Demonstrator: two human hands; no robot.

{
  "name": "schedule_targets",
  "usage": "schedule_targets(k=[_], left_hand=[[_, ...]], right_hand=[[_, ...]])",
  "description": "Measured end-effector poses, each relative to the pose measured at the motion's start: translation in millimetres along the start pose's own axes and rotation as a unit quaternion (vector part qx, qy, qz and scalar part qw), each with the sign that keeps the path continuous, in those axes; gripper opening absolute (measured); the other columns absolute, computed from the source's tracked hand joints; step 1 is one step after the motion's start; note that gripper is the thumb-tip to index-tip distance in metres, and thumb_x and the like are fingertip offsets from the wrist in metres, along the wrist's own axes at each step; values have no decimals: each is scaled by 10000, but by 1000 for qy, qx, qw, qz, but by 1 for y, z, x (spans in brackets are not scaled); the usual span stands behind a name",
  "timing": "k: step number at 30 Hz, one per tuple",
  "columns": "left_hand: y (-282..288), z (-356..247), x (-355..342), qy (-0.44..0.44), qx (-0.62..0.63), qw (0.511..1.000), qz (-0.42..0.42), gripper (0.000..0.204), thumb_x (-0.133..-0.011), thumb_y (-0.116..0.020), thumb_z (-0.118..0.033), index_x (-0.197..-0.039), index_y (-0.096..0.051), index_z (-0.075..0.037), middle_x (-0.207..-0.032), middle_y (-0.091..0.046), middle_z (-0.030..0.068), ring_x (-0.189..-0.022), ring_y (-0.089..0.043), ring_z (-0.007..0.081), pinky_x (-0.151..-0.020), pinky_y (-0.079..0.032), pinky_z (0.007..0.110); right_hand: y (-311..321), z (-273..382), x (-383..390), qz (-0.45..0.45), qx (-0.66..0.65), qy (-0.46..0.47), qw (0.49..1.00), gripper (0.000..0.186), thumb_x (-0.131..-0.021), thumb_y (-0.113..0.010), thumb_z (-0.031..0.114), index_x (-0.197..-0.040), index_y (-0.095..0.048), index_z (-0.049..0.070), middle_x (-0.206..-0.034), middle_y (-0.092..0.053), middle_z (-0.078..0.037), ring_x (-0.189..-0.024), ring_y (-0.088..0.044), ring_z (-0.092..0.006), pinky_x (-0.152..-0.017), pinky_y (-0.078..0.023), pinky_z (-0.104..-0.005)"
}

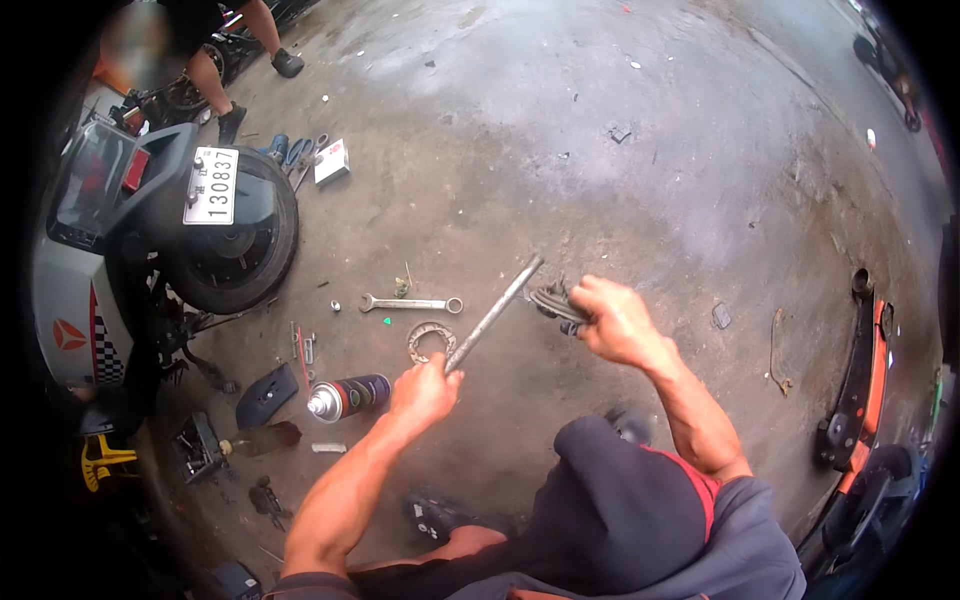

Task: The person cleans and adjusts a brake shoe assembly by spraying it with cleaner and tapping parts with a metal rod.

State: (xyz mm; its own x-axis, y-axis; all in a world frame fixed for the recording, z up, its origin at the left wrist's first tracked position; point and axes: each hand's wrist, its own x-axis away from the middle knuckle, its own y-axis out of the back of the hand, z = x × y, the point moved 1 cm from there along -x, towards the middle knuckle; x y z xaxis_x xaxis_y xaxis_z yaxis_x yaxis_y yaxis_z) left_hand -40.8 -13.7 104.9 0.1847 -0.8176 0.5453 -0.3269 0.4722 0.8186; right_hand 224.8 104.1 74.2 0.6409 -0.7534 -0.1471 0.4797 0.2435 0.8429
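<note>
My left hand (424, 390) is closed round the lower end of a long grey metal tube (497, 308), which slants up and to the right. My right hand (618, 322) grips a dark, rounded metal part (552, 300) with curved edges. Its kind I cannot make out, since the fingers cover much of it. The tube's upper end lies just left of that part, and whether they touch I cannot tell. Below the tube, on the floor, are a combination spanner (412, 304) and a worn metal ring (431, 341), close to my left hand.
A spray can (348, 397) lies left of my left forearm, near a dark plastic panel (268, 396) and a bottle (262, 438). A motorcycle (235, 245) fills the left side; a small white box (332, 162) sits beyond its wheel. Another person's leg (208, 82) shows top left. An orange-black part (868, 385) lies right.
</note>
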Motion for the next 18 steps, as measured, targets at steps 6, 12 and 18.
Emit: schedule_targets(k=[6, 12, 18], left_hand=[[129, -34, 36, -184, 252, 850, -424, 151, -886, -571, -130, -837, -497, -8, -545, -425, 66, -450, -391, 249, -457, -358, 382], [17, -7, 15, 11, 97, 994, -52, 284, -847, -603, -220, -979, -531, 20, -803, -597, 293, -811, -581, 470, -753, -463, 516], [145, -11, 27, -306, 408, 765, -392, 201, -926, -494, -183, -807, -469, -23, -606, -423, 35, -527, -441, 239, -491, -391, 369]], right_hand=[[0, -16, 33, -18, -275, -206, 939, 259, -732, -742, 72, -799, -501, 5, -759, -428, -28, -731, -424, -120, -631, -385, -299], [-5, -10, -4, -7, -106, -15, 994, 249, -739, -731, 81, -796, -501, 6, -759, -435, -33, -720, -421, -128, -635, -381, -308], [10, -27, 37, -37, -276, -200, 939, 251, -714, -732, 67, -797, -502, 10, -751, -414, -34, -716, -421, -126, -633, -379, -293]])
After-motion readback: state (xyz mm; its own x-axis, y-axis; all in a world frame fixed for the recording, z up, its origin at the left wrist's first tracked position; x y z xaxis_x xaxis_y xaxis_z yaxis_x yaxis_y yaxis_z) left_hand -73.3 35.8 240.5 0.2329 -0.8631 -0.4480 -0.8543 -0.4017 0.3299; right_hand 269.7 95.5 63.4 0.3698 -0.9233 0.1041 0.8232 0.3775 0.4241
